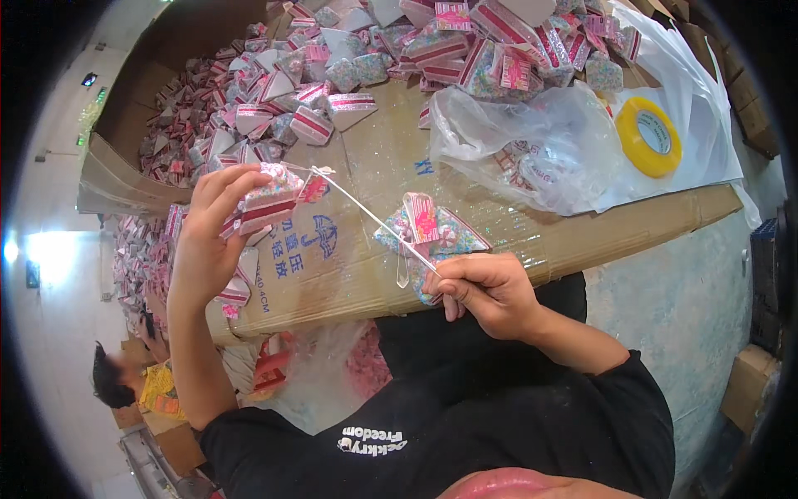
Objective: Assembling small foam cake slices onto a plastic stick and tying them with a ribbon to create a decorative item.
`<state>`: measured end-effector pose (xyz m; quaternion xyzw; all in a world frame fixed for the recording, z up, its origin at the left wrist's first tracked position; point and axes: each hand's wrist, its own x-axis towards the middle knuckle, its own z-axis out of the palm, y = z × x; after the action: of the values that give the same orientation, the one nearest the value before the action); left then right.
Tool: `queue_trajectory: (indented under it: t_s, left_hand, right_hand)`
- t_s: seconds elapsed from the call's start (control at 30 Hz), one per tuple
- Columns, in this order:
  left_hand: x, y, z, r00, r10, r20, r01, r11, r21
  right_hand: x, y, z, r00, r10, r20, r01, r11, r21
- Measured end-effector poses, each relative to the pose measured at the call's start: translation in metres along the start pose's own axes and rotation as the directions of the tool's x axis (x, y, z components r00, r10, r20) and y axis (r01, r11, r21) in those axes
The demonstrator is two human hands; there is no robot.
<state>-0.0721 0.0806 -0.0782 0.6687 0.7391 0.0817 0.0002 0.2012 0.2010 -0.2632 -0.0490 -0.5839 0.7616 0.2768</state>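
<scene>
My left hand (208, 233) is raised over the cardboard sheet (349, 249) and grips a small wedge-shaped pink and white gift box (268, 198) with a small pink tag. A thin white ribbon (374, 218) runs taut from that box down to my right hand (486, 287), which pinches its end. Just above my right hand lies another wedge box (432, 229) with a pink tag, and a clear strip hangs beside it.
Several wedge boxes lie heaped (465, 50) at the top and fill a cardboard carton (208, 116) at the left. A clear plastic bag (532, 145) and a yellow tape roll (648, 137) rest at the right. Another person (125, 378) sits lower left.
</scene>
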Motion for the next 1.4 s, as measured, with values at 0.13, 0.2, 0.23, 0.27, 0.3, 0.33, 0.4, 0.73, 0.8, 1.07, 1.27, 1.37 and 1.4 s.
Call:
queue_trajectory:
  t_s: [0.13, 0.2, 0.23, 0.27, 0.3, 0.33, 0.4, 0.73, 0.8, 1.07, 1.27, 1.37, 1.4]
  left_hand:
    - [0.000, 0.002, 0.004, 1.000, 0.018, 0.013, -0.018, 0.999, 0.032]
    - [0.001, 0.001, 0.006, 1.000, -0.003, 0.009, 0.003, 0.999, 0.048]
    - [0.001, 0.000, 0.007, 1.000, -0.002, 0.007, 0.001, 0.999, 0.050]
    - [0.001, -0.002, 0.008, 1.000, -0.009, 0.004, 0.009, 0.999, 0.038]
    - [0.001, -0.003, 0.008, 1.000, -0.014, 0.002, 0.014, 1.000, 0.024]
    - [0.002, -0.004, 0.007, 1.000, -0.011, 0.001, 0.011, 1.000, 0.026]
    - [0.003, -0.005, 0.005, 1.000, 0.013, 0.006, -0.013, 1.000, -0.001]
    - [0.006, 0.013, 0.007, 0.991, 0.130, 0.017, -0.130, 0.992, 0.003]
    - [0.008, 0.014, 0.006, 0.990, 0.137, 0.014, -0.137, 0.990, 0.013]
    - [0.010, 0.010, 0.006, 0.992, 0.127, -0.002, -0.126, 0.988, 0.083]
    - [0.015, 0.013, 0.008, 0.988, 0.151, -0.012, -0.151, 0.988, 0.035]
    - [0.015, 0.016, 0.010, 0.978, 0.208, -0.007, -0.206, 0.973, 0.106]
    - [0.013, 0.017, 0.011, 0.977, 0.212, -0.009, -0.210, 0.970, 0.127]
  right_hand:
    - [-0.002, 0.001, 0.001, 1.000, -0.001, 0.012, 0.001, 1.000, -0.027]
    - [-0.001, 0.000, 0.000, 1.000, -0.011, 0.007, 0.011, 0.999, -0.043]
    - [0.000, -0.001, 0.000, 1.000, -0.015, 0.004, 0.016, 0.998, -0.058]
    - [-0.001, -0.002, -0.001, 1.000, -0.019, 0.005, 0.019, 0.998, -0.059]
    - [-0.002, -0.001, -0.002, 1.000, -0.026, 0.013, 0.026, 0.998, -0.061]
    - [-0.002, 0.000, -0.002, 0.999, -0.032, 0.021, 0.033, 0.997, -0.064]
    - [0.000, -0.001, -0.004, 0.999, -0.031, 0.028, 0.033, 0.997, -0.063]
    - [0.000, 0.001, -0.001, 0.999, 0.003, 0.042, 0.000, 0.998, -0.063]
    - [0.000, -0.001, -0.002, 0.999, 0.010, 0.041, -0.008, 0.999, -0.053]
    - [-0.008, -0.003, -0.004, 0.999, 0.015, 0.040, -0.013, 0.999, -0.046]
    - [-0.008, -0.003, -0.005, 0.999, 0.021, 0.049, -0.019, 0.999, -0.050]
    - [-0.005, -0.003, -0.007, 0.999, 0.025, 0.024, -0.023, 0.997, -0.074]
    - [-0.005, -0.003, -0.006, 0.999, 0.028, 0.020, -0.026, 0.997, -0.079]
